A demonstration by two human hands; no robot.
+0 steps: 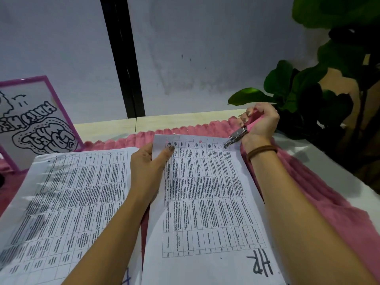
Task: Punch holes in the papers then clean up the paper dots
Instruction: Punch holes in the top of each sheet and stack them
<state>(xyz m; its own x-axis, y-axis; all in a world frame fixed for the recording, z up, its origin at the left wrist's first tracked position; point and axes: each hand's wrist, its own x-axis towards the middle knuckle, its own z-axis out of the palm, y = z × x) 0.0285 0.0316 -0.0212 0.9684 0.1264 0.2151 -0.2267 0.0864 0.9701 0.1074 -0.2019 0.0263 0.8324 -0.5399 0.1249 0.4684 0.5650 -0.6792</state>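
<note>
- pink handles in the right hand [261,120]: is that the hole punch [238,134]?
- yes. the fingers are curled round the handles, and the metal head meets the far right corner of the sheet [205,212], just beside that wrist with its brown bracelet [261,150].
- and the left hand [148,163]?
- it pinches the sheet's left edge, thumb on top, the other fingers hidden under the paper. the two hands are apart, one at each far corner.
- any holes [200,141] yet?
- two show pink along the far edge, between the hands. a few pale paper dots [186,187] lie on the print nearer the person.
- the other papers?
- a stack of papers [72,192] lies left of the left hand. a pink cloth [308,192] on the tabletop [185,121] is under it all.
</note>
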